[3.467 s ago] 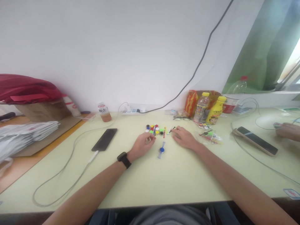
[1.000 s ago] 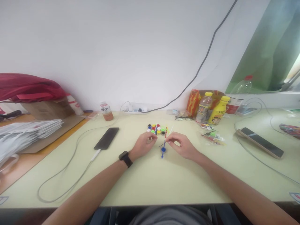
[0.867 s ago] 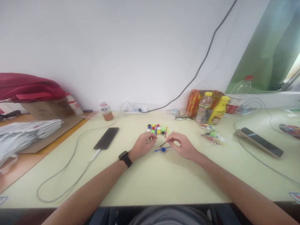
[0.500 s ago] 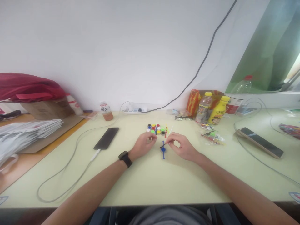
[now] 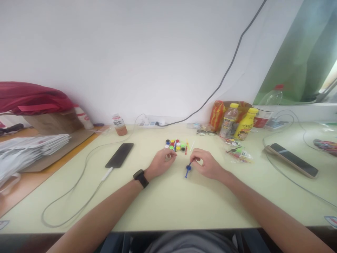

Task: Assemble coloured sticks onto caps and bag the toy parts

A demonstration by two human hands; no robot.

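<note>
My right hand (image 5: 206, 164) rests on the pale table (image 5: 168, 200), fingers pinched on a thin stick that carries a small blue disc piece (image 5: 187, 168) at its low end. To the left of it my left hand (image 5: 161, 162), with a black watch on the wrist, lies loosely curled with fingertips together; whether anything is in them I cannot make out. Just beyond both hands lies a cluster of small coloured discs and sticks (image 5: 177, 145).
A black phone (image 5: 119, 155) on a white cable lies left of my hands. Bottles (image 5: 240, 123), glasses and a packet of coloured parts (image 5: 238, 153) stand to the right, then another phone (image 5: 292, 159). A power strip (image 5: 152, 123) sits by the wall; stacked papers (image 5: 31, 149) far left.
The blue piece on the stick has swung round several times and has shifted a little right, closer under my right hand. My left hand has stayed put.
</note>
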